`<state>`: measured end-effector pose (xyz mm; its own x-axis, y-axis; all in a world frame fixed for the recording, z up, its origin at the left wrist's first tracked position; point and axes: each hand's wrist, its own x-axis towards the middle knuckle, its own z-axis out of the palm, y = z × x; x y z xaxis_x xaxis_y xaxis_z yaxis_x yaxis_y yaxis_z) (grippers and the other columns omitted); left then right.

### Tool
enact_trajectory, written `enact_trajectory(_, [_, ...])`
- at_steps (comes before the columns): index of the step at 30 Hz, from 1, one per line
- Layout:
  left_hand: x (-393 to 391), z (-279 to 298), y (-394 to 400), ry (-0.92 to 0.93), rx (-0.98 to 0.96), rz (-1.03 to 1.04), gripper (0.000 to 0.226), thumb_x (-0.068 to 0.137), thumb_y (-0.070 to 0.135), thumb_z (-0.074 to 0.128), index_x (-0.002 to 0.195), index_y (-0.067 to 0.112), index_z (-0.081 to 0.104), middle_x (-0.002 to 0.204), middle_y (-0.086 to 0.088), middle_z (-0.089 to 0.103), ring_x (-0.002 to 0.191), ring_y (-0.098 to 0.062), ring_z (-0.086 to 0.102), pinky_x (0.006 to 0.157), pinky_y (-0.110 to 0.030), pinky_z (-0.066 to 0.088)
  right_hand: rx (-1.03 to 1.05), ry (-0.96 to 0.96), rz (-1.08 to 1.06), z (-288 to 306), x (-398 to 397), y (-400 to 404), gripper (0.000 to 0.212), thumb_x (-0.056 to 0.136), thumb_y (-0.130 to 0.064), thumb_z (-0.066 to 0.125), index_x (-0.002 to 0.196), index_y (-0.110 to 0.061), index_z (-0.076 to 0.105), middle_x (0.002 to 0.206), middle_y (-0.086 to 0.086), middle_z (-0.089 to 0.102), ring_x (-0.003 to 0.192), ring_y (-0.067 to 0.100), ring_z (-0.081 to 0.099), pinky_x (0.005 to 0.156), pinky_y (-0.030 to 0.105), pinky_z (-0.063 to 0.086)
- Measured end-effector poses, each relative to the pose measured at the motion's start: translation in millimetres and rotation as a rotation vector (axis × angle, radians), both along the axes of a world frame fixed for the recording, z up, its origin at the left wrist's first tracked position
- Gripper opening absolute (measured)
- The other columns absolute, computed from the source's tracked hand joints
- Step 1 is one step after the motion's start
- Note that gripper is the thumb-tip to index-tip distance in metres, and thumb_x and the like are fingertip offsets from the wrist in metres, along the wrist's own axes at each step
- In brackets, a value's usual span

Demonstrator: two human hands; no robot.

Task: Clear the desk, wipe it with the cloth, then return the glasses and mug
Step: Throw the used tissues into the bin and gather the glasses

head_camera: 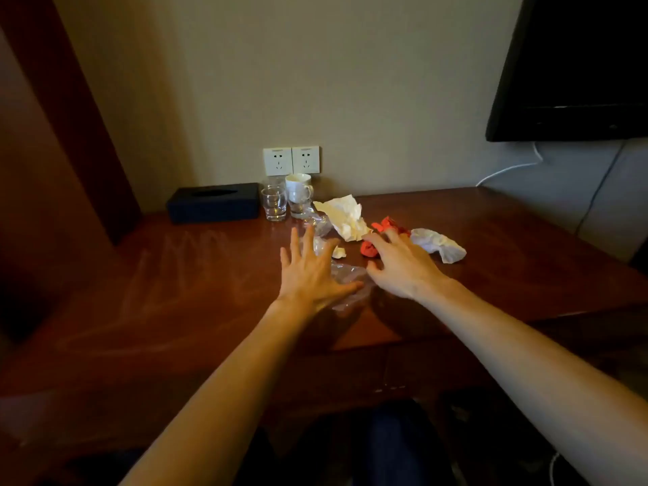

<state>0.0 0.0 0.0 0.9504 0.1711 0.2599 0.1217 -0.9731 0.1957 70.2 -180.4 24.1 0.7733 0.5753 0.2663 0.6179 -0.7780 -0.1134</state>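
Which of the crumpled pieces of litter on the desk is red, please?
The red wrapper, lying under the right hand's fingertips, between the cream crumpled paper and the white crumpled tissue; the others are pale or clear.

Beige wall (pixel 350 82) with twin white sockets (pixel 291 160). Dark screen (pixel 575 64) mounted upper right, white cable (pixel 508 170) below. Reddish wooden panel (pixel 63 117) at left. Dim lighting.

Hotel-room look here, polished dark-wood bench (pixel 491 240) against a plain beige wall, twin wall sockets (pixel 291 160), black tissue box (pixel 214 203), white mug (pixel 298 188) beside drinking glasses (pixel 274 203), wall-mounted television (pixel 575 64) up right
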Motion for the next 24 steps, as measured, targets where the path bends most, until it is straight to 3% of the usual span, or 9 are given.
enact_trajectory(3, [25.4,-7.7,6.5,0.161,0.044,0.013,0.108,0.067,0.091,0.055,0.156,0.039,0.020,0.168,-0.011,-0.009,0.151,-0.047,-0.007,0.117,-0.068,0.013,0.078,-0.040,-0.064,1.4,23.2,-3.9,0.057,0.097,-0.037,0.054,0.152,-0.030,0.039,0.148,0.006,0.043,0.132,0.029,0.048,0.089,0.037,0.051])
enact_trajectory(6, [42.3,-21.2,14.3,0.236,-0.085,0.075,0.096,0.073,0.087,0.054,0.150,0.033,0.035,0.162,-0.009,0.022,0.145,-0.045,0.022,0.111,-0.063,0.032,0.140,0.001,-0.117,-0.2,46.5,-5.5,0.058,0.098,-0.037,0.058,0.152,-0.031,0.039,0.146,0.004,0.043,0.131,0.026,0.050,0.089,0.035,0.051])
enact_trajectory(8, [48.2,-29.0,17.3,0.162,-0.037,0.096,0.083,0.082,0.085,0.044,0.142,0.028,0.046,0.150,-0.009,0.039,0.136,-0.040,0.037,0.106,-0.056,0.039,0.158,0.015,-0.144,-2.4,60.6,-4.7,0.063,0.097,-0.039,0.060,0.155,-0.031,0.035,0.149,0.005,0.039,0.131,0.028,0.051,0.089,0.037,0.052])
enact_trajectory(11, [50.9,-35.9,21.4,0.017,0.065,0.061,0.051,0.099,0.052,0.048,0.138,0.020,0.050,0.141,-0.007,0.050,0.127,-0.031,0.046,0.099,-0.044,0.045,0.115,0.064,-0.212,-8.8,80.6,1.0,0.073,0.097,-0.052,0.059,0.159,-0.033,0.025,0.153,0.008,0.033,0.125,0.033,0.058,0.077,0.035,0.051])
enact_trajectory(13, [50.9,-32.9,26.4,-0.030,0.013,0.026,0.048,0.099,0.045,0.053,0.135,0.014,0.051,0.134,-0.007,0.055,0.120,-0.026,0.052,0.093,-0.039,0.049,0.072,0.109,-0.259,-11.6,92.0,7.8,0.080,0.093,-0.064,0.058,0.159,-0.036,0.022,0.153,0.009,0.032,0.122,0.036,0.060,0.074,0.035,0.049])
enact_trajectory(16, [49.8,-22.6,37.2,-0.081,-0.093,0.005,0.042,0.097,0.045,0.058,0.121,0.011,0.055,0.117,-0.006,0.057,0.103,-0.024,0.058,0.081,-0.035,0.050,0.015,0.139,-0.287,-13.3,103.2,19.7,0.080,0.087,-0.072,0.060,0.153,-0.038,0.030,0.145,0.009,0.038,0.122,0.040,0.059,0.082,0.041,0.051])
enact_trajectory(19, [44.1,-15.6,50.5,-0.135,-0.106,0.004,0.032,0.094,0.040,0.064,0.107,0.013,0.054,0.105,-0.003,0.055,0.090,-0.024,0.058,0.073,-0.036,0.051,-0.079,0.156,-0.258,-17.8,106.9,30.8,0.067,0.088,-0.067,0.062,0.144,-0.036,0.042,0.136,0.008,0.047,0.118,0.039,0.060,0.082,0.041,0.051])
enact_trajectory(22, [33.5,-11.0,61.9,-0.178,-0.129,-0.005,0.031,0.092,0.041,0.068,0.100,0.015,0.052,0.097,0.002,0.053,0.081,-0.018,0.055,0.069,-0.033,0.051,-0.131,0.166,-0.231,-21.2,106.3,38.7,0.065,0.089,-0.057,0.069,0.144,-0.032,0.046,0.137,0.008,0.050,0.121,0.038,0.058,0.095,0.046,0.054])
enact_trajectory(24, [24.6,-6.9,68.9,-0.187,-0.144,0.001,0.031,0.091,0.042,0.069,0.097,0.017,0.052,0.094,0.003,0.052,0.078,-0.016,0.055,0.068,-0.032,0.052,-0.142,0.144,-0.207,-18.5,104.6,42.6,0.064,0.087,-0.053,0.072,0.142,-0.030,0.050,0.133,0.006,0.053,0.119,0.035,0.059,0.092,0.045,0.054])
